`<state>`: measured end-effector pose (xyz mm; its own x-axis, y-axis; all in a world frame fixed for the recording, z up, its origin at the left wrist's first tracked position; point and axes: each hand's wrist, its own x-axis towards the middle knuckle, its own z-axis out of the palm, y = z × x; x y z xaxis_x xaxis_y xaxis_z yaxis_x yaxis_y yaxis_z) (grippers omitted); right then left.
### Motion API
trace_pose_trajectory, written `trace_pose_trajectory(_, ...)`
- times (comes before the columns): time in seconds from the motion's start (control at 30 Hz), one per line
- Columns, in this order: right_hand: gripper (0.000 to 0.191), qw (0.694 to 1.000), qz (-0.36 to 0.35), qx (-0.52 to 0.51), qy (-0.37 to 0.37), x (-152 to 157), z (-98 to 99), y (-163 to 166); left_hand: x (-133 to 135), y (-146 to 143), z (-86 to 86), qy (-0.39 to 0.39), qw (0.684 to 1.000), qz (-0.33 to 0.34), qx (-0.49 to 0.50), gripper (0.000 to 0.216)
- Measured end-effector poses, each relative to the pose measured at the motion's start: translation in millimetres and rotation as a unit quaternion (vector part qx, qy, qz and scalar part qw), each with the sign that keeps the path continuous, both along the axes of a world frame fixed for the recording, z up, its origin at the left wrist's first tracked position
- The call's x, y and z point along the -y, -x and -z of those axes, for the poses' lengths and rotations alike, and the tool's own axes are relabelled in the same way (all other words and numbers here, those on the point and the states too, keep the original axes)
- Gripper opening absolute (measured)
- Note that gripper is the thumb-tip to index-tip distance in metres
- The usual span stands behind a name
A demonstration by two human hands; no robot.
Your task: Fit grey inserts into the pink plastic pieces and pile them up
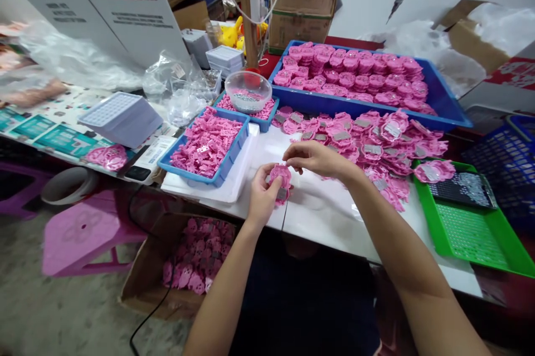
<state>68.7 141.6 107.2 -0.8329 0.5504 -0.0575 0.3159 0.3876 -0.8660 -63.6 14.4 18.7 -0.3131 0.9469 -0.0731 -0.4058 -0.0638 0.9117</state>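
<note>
My left hand (262,195) is closed around a pink plastic part (281,179) with a grey insert, held just above the white table's (317,216) near edge. My right hand (314,157) hovers right over that part, its fingertips pinched together at the part's top; what they pinch is too small to make out. A loose heap of similar pink parts with grey plates (376,144) lies on the table just right of my hands. A small blue tray of pink pieces (207,147) sits to the left.
A large blue tray (443,100) holds stacked pink parts at the back. A clear bowl (248,90) rests on another blue tray. A green tray (472,233) stands at right. A cardboard box of pink parts (192,258) and a pink stool (79,233) are on the floor.
</note>
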Motion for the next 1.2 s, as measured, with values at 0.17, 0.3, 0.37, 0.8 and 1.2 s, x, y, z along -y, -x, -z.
trace_pose_trajectory(0.17,0.017,0.997,-0.013,0.017,-0.069,3.8,1.2,4.3,1.9,-0.7,-0.7,0.007,1.0,0.014,-0.011,0.043)
trace_pose_trajectory(0.3,0.017,0.984,-0.054,0.076,-0.154,6.2,0.9,6.8,2.7,-2.7,-2.6,0.03,0.997,0.035,-0.061,0.035)
trace_pose_trajectory(0.37,0.017,0.975,-0.067,0.104,-0.184,6.7,1.2,7.6,3.4,-3.4,-4.0,0.041,0.995,0.034,-0.084,0.032)
trace_pose_trajectory(0.8,0.018,0.966,-0.078,0.177,-0.171,2.2,-0.9,6.2,9.2,-1.6,-10.4,0.056,0.994,0.04,-0.091,0.043)
trace_pose_trajectory(1.2,0.018,0.962,-0.081,0.145,-0.215,19.0,-7.9,6.7,8.5,1.5,-1.6,0.021,0.999,0.028,-0.037,0.049)
